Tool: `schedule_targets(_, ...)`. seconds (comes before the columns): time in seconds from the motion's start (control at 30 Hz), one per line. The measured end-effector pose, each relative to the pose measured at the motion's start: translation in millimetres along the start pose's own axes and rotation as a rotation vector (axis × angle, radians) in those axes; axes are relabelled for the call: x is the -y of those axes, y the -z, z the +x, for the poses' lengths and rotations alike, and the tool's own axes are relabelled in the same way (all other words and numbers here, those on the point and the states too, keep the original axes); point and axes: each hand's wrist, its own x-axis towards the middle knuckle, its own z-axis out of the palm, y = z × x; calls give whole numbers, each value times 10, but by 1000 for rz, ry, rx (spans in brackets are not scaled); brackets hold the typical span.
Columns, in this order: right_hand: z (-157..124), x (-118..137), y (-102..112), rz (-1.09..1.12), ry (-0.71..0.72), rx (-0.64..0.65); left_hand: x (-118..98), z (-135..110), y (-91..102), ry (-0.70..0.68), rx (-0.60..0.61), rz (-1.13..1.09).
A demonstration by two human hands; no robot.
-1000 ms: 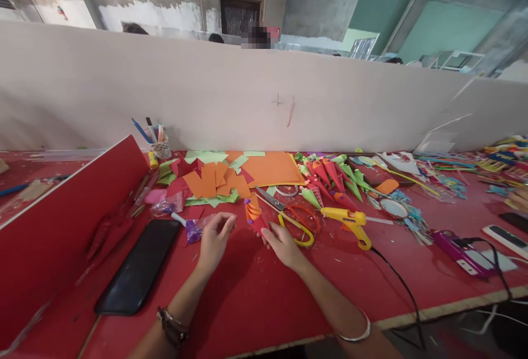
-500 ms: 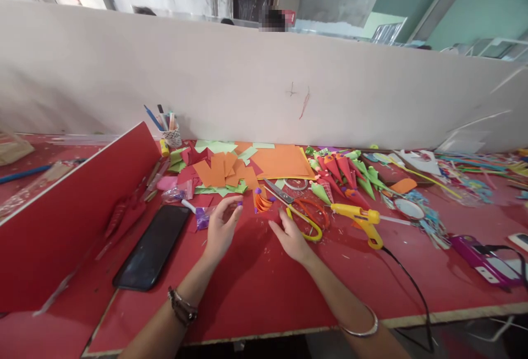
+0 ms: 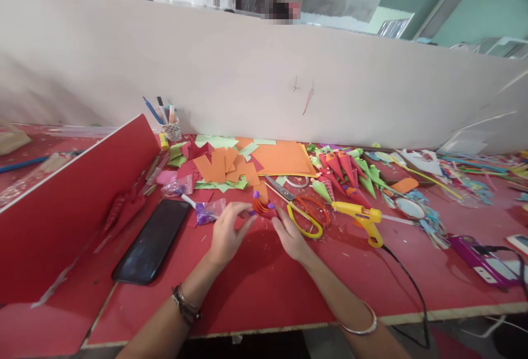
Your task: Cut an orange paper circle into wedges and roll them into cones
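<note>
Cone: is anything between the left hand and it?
Nothing visible. The left hand, pinching a purple dot, has its fingertips almost at the cone, which the right hand holds from the other side. The scissors lie to its right and the bag to its left, both outside the gap.

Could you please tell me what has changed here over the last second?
The left hand moved right from the purple bag, carrying a small purple bit to the paper cone, which the right hand still touches. Scissors, glue gun and phone stayed put.
</note>
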Motion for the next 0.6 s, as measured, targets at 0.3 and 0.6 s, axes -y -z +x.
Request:
schedule_targets(0.3, -60, -128, -77, 104, -186, 18, -42, 6, 11, -73, 0, -17)
schedule_targets(0.6, -47, -61, -93, 109, -135, 1, -9, -13, -7, -114, 32, 13)
